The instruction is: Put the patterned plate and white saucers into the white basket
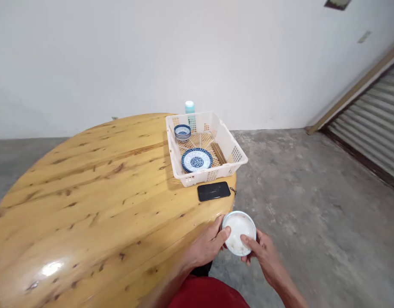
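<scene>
Left hand: the left hand [207, 246] is curled part-closed on the near-left rim of a small white bowl [238, 233], thumb lying over the edge.
Right hand: the right hand [263, 252] grips the near-right rim, fingers bent, thumb on the inside.
Bowl: held between both hands, just off the edge of the round wooden table [97, 201], above the concrete floor; its inside looks smeared.
Handling: I judge a level, two-sided grip best, thumbs kept firm on the rim.
Beyond the hands: a black phone [214, 191], then a white basket [235, 159] holding a blue-patterned plate [197, 160], stacked small bowls [182, 132] and chopsticks [219, 152].
Writing: none readable.
</scene>
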`<state>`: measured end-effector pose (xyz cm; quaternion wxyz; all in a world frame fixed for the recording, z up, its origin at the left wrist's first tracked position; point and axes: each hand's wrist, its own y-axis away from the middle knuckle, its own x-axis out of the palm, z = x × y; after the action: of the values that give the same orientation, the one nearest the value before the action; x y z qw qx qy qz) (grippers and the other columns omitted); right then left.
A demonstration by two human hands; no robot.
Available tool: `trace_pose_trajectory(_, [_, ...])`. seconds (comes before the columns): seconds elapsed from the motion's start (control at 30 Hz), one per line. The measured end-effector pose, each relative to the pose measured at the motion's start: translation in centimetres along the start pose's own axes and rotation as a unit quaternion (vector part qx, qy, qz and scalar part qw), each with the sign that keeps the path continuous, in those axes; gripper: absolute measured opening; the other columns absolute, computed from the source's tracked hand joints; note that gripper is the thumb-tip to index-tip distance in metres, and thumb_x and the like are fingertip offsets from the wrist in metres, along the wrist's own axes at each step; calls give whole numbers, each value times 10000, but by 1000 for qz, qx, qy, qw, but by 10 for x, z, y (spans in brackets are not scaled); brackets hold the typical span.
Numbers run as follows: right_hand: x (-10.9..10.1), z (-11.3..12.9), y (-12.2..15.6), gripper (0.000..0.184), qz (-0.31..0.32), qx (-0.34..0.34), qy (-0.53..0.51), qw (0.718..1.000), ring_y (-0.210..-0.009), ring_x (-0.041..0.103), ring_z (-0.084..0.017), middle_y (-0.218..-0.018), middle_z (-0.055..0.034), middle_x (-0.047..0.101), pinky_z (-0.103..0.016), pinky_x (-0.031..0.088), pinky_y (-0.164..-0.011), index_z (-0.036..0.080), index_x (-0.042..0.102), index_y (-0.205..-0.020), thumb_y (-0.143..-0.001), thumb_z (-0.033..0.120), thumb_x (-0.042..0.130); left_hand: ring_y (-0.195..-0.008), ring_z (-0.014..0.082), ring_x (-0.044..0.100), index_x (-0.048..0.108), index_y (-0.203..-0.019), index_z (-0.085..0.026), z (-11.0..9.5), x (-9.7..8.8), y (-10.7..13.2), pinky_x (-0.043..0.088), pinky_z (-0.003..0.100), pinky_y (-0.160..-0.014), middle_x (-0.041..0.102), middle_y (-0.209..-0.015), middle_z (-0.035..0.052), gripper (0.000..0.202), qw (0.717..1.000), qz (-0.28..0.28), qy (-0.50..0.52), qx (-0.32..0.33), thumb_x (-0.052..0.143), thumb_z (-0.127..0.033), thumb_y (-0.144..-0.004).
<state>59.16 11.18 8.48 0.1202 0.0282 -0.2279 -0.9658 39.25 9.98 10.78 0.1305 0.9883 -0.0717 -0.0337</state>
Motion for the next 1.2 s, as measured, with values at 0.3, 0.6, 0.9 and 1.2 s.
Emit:
trace_pose_trajectory(0.3, [19,105,-106,474,109,-17,19,994,-476,594,-148,-663,-42,679,-245,478,-410,130,630,-900,-709,545,757,-879,246,636,519,-1391,-214,-53,-74,-72,508,353,-817,691,-1056,87,564,998,15,-5,54,451,-545,-939])
trace_pose_trajectory(0.6, [30,184,-227,307,143,-11,20,990,-433,604,-136,-614,-47,672,-209,485,-379,105,630,-852,-706,338,767,-856,185,637,596,-1159,-126,-87,-129,-182,564,334,-792,652,-1026,95,477,997,-14,58,58,493,-537,-941])
trace_pose_trajectory(0.9, [57,229,-401,141,144,50,97,984,-457,633,-125,-589,-44,668,-173,487,-432,29,610,-984,-861,96,591,-909,222,675,585,-1119,-67,-66,-183,-333,548,417,-864,691,-962,138,359,984,-116,134,-7,465,-377,-984])
trace_pose_trajectory(1.2, [86,235,-519,132,75,115,200,970,-492,595,-130,-598,-34,625,-200,492,-445,77,603,-964,-835,67,579,-873,216,680,603,-1095,-133,-34,-203,-447,567,292,-715,713,-961,98,285,945,-264,158,-108,519,-191,-829])
